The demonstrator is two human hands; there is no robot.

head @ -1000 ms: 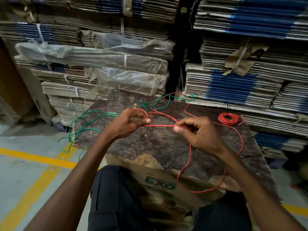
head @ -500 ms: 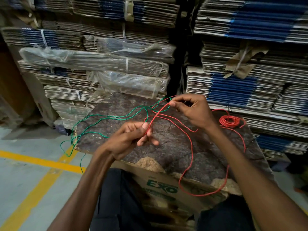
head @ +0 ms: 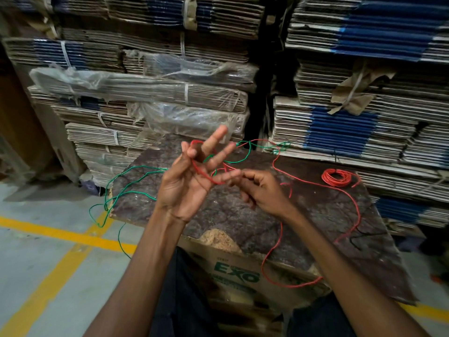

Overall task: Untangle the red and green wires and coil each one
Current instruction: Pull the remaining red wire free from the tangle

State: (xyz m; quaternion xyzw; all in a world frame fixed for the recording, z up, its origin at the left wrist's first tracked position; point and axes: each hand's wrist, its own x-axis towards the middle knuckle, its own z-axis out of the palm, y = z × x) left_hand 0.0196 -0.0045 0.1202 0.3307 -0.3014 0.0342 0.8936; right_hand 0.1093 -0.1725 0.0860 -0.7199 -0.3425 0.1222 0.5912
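My left hand [head: 187, 186] is raised palm toward me with three fingers spread. Its thumb and index finger pinch the red wire [head: 353, 203], which loops over them and runs across the palm to the little finger. My right hand [head: 263, 193] sits just right of it, fingers curled, pinching the same red wire by that little finger. The wire's slack trails over the board's front edge and back to a small red coil [head: 336, 177] at the far right. The green wire [head: 126, 188] lies loose on the left, hangs off the board, and crosses the red wire at the far edge.
The wires lie on a dark mottled board [head: 315, 222] on top of an EXO cardboard box [head: 233, 273]. Stacks of flattened cartons [head: 340, 127] rise close behind the board. Grey floor with yellow lines [head: 65, 235] lies to the left.
My left hand rose and spread its fingers, and the red wire now loops across it. My right hand came back from the board's far edge to beside the left hand.
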